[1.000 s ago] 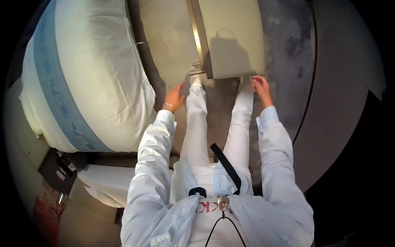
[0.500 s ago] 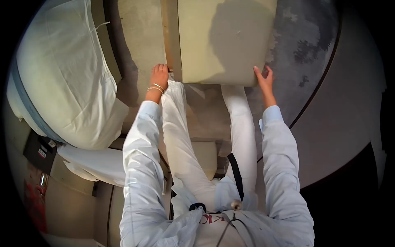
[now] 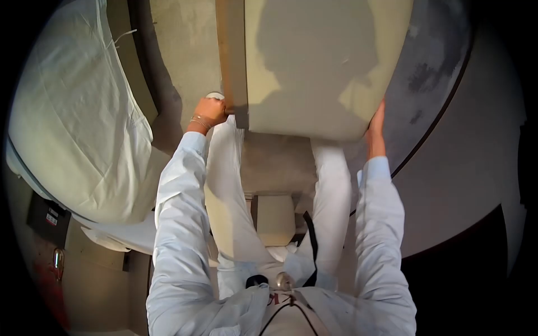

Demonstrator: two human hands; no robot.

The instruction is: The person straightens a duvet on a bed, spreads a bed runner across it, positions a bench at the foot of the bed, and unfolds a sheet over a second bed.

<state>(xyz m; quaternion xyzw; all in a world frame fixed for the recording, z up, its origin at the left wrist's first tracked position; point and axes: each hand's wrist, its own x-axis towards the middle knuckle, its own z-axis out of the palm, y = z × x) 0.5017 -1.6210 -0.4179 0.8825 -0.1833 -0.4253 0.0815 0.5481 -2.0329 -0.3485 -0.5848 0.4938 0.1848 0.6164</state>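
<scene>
A large pale cushioned panel (image 3: 319, 73) with a wood and metal strip (image 3: 232, 61) along its left edge fills the upper middle, with a head-shaped shadow on it. At the strip's lower left corner my left hand (image 3: 212, 111), with bracelets on the wrist, is closed around a small bar or handle, mostly hidden by the fingers. My right hand (image 3: 376, 130) lies flat along the panel's lower right side, its fingers stretched out and partly hidden behind the edge. Both of my legs reach under the panel's near edge.
On the left stands a bed with white bedding (image 3: 78, 123). A dark box with a label (image 3: 49, 219) and a shiny metal item (image 3: 58, 263) are at the lower left. A grey patterned carpet (image 3: 431, 73) lies on the right. Between my legs shows a beige block (image 3: 275, 219).
The panel appears larger and lower in view. My left hand has gone from open to closed at the strip's corner, and my right hand has moved onto the panel's side.
</scene>
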